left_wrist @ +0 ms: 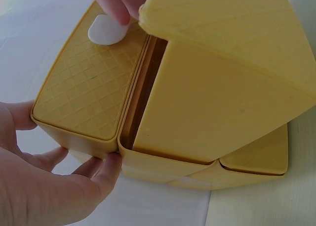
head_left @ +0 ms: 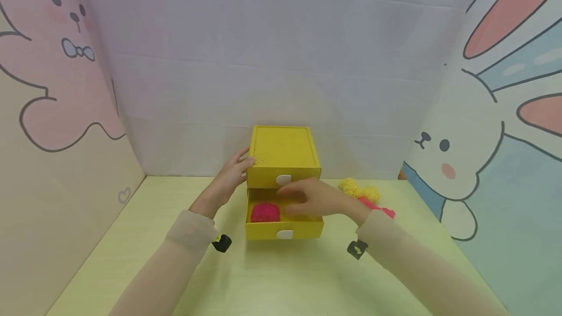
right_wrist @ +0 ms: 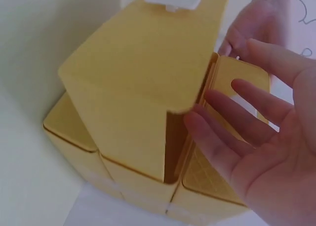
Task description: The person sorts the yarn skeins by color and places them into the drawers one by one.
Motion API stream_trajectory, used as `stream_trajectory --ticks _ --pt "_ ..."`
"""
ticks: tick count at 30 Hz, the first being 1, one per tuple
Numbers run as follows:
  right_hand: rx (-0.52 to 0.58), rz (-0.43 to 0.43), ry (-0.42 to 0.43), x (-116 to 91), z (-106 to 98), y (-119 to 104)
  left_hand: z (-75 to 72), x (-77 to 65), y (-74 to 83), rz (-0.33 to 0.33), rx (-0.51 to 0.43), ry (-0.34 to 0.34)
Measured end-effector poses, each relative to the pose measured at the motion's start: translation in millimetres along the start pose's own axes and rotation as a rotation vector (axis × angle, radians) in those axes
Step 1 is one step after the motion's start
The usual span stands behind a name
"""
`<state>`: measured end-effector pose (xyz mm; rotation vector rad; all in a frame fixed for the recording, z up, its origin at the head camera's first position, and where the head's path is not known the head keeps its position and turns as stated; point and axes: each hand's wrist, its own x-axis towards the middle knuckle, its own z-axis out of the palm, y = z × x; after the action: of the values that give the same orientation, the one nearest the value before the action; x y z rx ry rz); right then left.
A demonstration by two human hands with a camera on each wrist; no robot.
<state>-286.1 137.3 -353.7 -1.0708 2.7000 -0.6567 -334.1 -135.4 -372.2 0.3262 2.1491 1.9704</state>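
Observation:
A yellow drawer cabinet (head_left: 285, 146) stands by the back wall. Its middle drawer (head_left: 259, 231) is pulled out, and a fuzzy pink ball (head_left: 265, 212), perhaps yarn, lies at its left. My left hand (head_left: 228, 177) rests against the cabinet's left side, fingers spread near the upper front corner. In the left wrist view, fingertips touch the side of the shut top drawer (left_wrist: 86, 82). Over the right part of the pulled-out drawer is my right hand (head_left: 313, 196), palm bare and fingers loosely bent. The right wrist view shows those fingers (right_wrist: 237, 122) in front of the top drawer's face.
Right of the cabinet, a yellow yarn bundle (head_left: 357, 190) and a pinkish-red piece (head_left: 378, 207) lie on the pale table (head_left: 272, 282). A shut bottom drawer (left_wrist: 261, 149) sits beneath the pulled-out one. White cloth (head_left: 281, 62) hangs behind, with cartoon-printed panels on both sides.

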Motion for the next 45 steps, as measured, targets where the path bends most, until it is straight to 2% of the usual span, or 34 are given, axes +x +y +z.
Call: stream_trajectory --ticks 14,20,22,28,37,45 --pt "0.104 -0.005 0.119 -41.0 -25.4 24.0 -0.4 -0.9 -0.2 -0.012 0.007 0.009" --pt "0.105 0.067 0.142 -58.7 -24.7 43.9 -0.5 -1.0 -0.2 -0.010 0.007 0.009" --pt "0.091 0.097 0.147 -64.4 -22.4 52.5 -0.9 -0.8 -0.3 -0.007 0.005 0.007" --pt "0.064 0.107 0.185 -82.2 -16.7 76.0 -1.6 0.6 -1.3 -0.007 0.004 0.006" --pt "-0.047 0.145 0.233 -101.0 -15.8 105.4 -2.2 1.9 -2.1 -0.001 -0.007 0.003" --pt "-0.109 0.285 0.258 -115.2 -15.7 141.8 -2.1 2.5 -2.7 0.013 -0.014 -0.007"
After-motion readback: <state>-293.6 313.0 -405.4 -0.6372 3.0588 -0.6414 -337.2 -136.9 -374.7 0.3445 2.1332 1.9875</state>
